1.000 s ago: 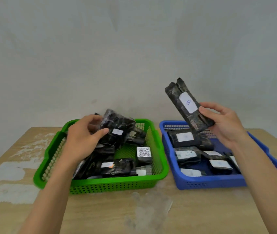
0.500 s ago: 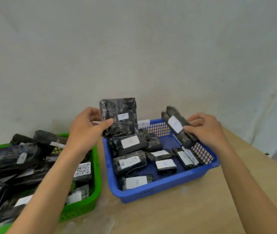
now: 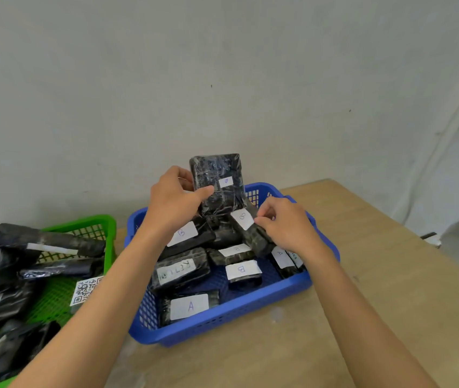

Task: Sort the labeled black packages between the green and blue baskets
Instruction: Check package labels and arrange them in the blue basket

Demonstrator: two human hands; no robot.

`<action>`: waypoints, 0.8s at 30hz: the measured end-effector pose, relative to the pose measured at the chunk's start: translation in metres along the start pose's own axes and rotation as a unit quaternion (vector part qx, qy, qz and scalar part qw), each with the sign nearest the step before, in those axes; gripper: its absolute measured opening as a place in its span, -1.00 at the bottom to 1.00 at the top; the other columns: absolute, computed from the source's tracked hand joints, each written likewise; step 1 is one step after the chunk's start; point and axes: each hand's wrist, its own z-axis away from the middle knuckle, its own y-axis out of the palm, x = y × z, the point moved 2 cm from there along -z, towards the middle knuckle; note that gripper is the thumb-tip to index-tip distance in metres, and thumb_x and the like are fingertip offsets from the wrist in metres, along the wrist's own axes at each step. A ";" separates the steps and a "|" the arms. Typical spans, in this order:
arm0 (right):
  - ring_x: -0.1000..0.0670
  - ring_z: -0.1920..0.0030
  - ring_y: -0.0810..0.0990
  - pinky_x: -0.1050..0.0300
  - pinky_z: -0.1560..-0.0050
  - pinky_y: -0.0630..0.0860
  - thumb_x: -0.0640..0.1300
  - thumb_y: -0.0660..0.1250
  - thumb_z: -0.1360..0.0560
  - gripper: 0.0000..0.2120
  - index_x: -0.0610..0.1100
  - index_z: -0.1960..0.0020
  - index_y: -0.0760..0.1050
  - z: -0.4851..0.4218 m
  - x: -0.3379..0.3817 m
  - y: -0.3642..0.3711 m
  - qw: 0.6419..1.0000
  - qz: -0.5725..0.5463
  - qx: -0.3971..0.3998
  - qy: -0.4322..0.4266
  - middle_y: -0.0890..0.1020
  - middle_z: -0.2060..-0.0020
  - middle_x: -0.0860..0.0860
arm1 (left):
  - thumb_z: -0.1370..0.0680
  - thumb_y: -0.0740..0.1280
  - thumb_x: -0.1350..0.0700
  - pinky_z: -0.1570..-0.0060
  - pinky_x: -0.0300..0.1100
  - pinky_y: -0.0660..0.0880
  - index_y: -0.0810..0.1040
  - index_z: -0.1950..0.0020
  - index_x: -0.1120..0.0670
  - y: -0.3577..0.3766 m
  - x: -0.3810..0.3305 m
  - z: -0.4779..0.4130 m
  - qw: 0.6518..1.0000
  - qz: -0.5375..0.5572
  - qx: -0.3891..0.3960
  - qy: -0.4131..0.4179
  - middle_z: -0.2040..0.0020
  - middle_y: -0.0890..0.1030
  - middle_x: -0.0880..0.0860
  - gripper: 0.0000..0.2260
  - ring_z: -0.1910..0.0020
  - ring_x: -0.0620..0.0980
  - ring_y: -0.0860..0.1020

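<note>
Black package (image 3: 217, 183) is held upright, clamped in the left grip (image 3: 173, 201), with the blue basket (image 3: 250, 310) below it; the right grip (image 3: 285, 224), just beside, is pinched on a long package (image 3: 250, 233) resting there.

Your upright package (image 3: 219, 169) is wrapped in thin black plastic film. It looks shiny and crinkly, with little bright spots. The long package (image 3: 253, 236) below it has the same glossy, wrinkled wrap. Their labels (image 3: 225, 181) are white paper, flat and dull. The blue basket (image 3: 250, 315) is hard plastic, smooth and a bit shiny, with walls full of little holes. The green basket (image 3: 109, 247) is the same kind of holey plastic. The table (image 3: 390, 275) looks like pale wood, smooth and matt, with some whitish smudges. The wall (image 3: 222, 79) is dull, grey-white and a bit blotchy.
</note>
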 end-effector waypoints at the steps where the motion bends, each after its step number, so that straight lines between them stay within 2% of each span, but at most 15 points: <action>1: 0.05 0.11 0.61 0.46 0.28 0.42 -0.18 0.39 -0.60 -0.94 -0.03 0.02 0.58 0.000 0.000 -0.001 1.000 0.009 0.020 -0.009 0.66 0.11 0.05 | -0.45 0.57 -0.05 0.15 0.05 0.69 0.49 0.01 -0.07 0.003 0.000 -0.001 1.000 0.002 0.003 -0.002 0.04 0.61 -0.01 -0.71 0.23 -0.07 0.65; 3: 0.01 0.17 0.60 0.35 0.26 0.48 -0.22 0.31 -0.60 -0.82 0.05 -0.08 0.51 0.000 -0.003 -0.007 0.994 0.052 0.095 -0.026 0.64 0.12 0.02 | -0.46 0.57 -0.04 0.16 0.06 0.69 0.48 0.01 -0.07 0.008 0.001 -0.004 1.000 0.004 0.011 -0.005 0.04 0.62 0.00 -0.71 0.28 -0.09 0.64; 5: -0.14 0.12 0.64 -0.04 0.10 0.59 -0.33 0.25 -0.52 -0.62 0.12 -0.16 0.43 0.002 -0.008 -0.015 0.980 0.097 0.172 -0.021 0.65 0.04 -0.08 | -0.46 0.56 -0.04 0.13 0.06 0.69 0.47 0.01 -0.09 0.013 0.001 -0.004 1.000 -0.005 0.018 -0.005 0.03 0.62 0.01 -0.71 0.25 -0.07 0.64; 7: -0.21 0.02 0.67 -0.19 0.05 0.60 -0.43 0.24 -0.44 -0.48 0.10 -0.21 0.42 0.005 -0.010 -0.019 0.976 0.093 0.198 -0.010 0.64 -0.09 -0.14 | -0.47 0.56 -0.03 0.09 0.07 0.68 0.45 0.01 -0.09 0.017 0.002 -0.004 1.000 -0.005 0.019 -0.009 0.02 0.62 0.01 -0.71 0.19 -0.05 0.64; 9: -0.19 0.07 0.64 -0.13 0.10 0.59 -0.47 0.29 -0.43 -0.51 0.02 -0.20 0.43 0.005 -0.010 -0.018 0.984 0.081 0.159 0.006 0.62 -0.06 -0.15 | -0.48 0.55 -0.02 0.06 0.09 0.68 0.45 -0.01 -0.07 0.019 0.006 -0.003 1.000 0.002 0.016 -0.018 0.02 0.62 0.01 -0.71 0.13 -0.03 0.64; 11: -0.16 0.14 0.59 -0.03 0.13 0.59 -0.37 0.43 -0.43 -0.65 -0.07 -0.11 0.44 0.005 -0.006 -0.020 0.985 0.155 0.071 0.010 0.59 0.10 -0.10 | -0.49 0.55 -0.02 0.08 0.06 0.68 0.46 -0.06 -0.03 0.018 0.011 -0.003 0.999 0.016 0.013 -0.027 0.01 0.61 0.00 -0.69 0.11 -0.03 0.64; 13: -0.15 0.16 0.61 0.00 0.14 0.62 -0.30 0.46 -0.41 -0.71 -0.11 -0.07 0.48 0.009 -0.002 -0.021 0.972 0.223 0.074 0.029 0.58 0.14 -0.10 | -0.49 0.55 -0.02 0.13 -0.01 0.69 0.46 -0.13 0.01 0.015 0.015 -0.004 0.999 0.032 0.008 -0.036 -0.01 0.60 -0.01 -0.65 0.09 -0.03 0.63; 14: -0.14 0.15 0.62 0.01 0.16 0.61 -0.26 0.48 -0.39 -0.68 -0.10 -0.08 0.48 0.014 0.001 -0.019 0.960 0.256 0.106 0.039 0.58 0.11 -0.09 | -0.48 0.55 -0.03 0.12 -0.02 0.69 0.46 -0.16 0.01 0.013 0.017 -0.005 0.998 0.040 0.004 -0.040 -0.02 0.60 -0.01 -0.63 0.07 -0.03 0.63; 16: -0.12 0.12 0.55 0.06 0.28 0.47 -0.08 0.65 -0.27 -0.45 -0.06 -0.10 0.39 0.024 0.006 -0.013 0.929 0.332 0.158 0.041 0.52 0.14 0.01 | -0.48 0.55 -0.03 0.05 0.02 0.68 0.47 -0.18 0.03 0.011 0.021 -0.006 0.997 0.058 -0.004 -0.052 -0.03 0.59 -0.01 -0.61 0.02 0.01 0.63; 18: -0.14 0.09 0.56 0.07 0.34 0.37 0.07 0.73 -0.16 -0.25 -0.04 -0.11 0.31 0.027 0.013 -0.006 0.906 0.388 0.165 0.029 0.53 0.17 0.05 | -0.49 0.55 -0.02 0.02 0.05 0.67 0.47 -0.19 0.04 0.012 0.023 -0.005 0.996 0.070 0.002 -0.063 -0.04 0.59 0.00 -0.61 -0.01 0.04 0.64; 21: -0.20 0.05 0.59 -0.01 0.24 0.43 -0.03 0.72 -0.19 -0.22 -0.08 -0.22 0.31 0.025 0.018 0.000 0.901 0.406 0.151 0.032 0.57 0.07 -0.06 | -0.49 0.55 -0.02 0.10 0.02 0.70 0.48 -0.19 0.04 0.016 0.025 -0.002 0.995 0.065 0.020 -0.070 0.00 0.59 -0.04 -0.61 0.16 -0.05 0.66; 24: -0.18 0.17 0.48 0.02 0.27 0.40 -0.18 0.58 -0.30 -0.38 -0.11 -0.23 0.33 0.025 0.015 -0.004 0.922 0.372 0.099 0.046 0.49 0.14 -0.05 | -0.49 0.54 -0.02 0.08 0.05 0.69 0.48 -0.19 0.04 0.015 0.027 -0.001 0.995 0.069 0.018 -0.074 0.02 0.58 -0.07 -0.61 0.22 -0.07 0.66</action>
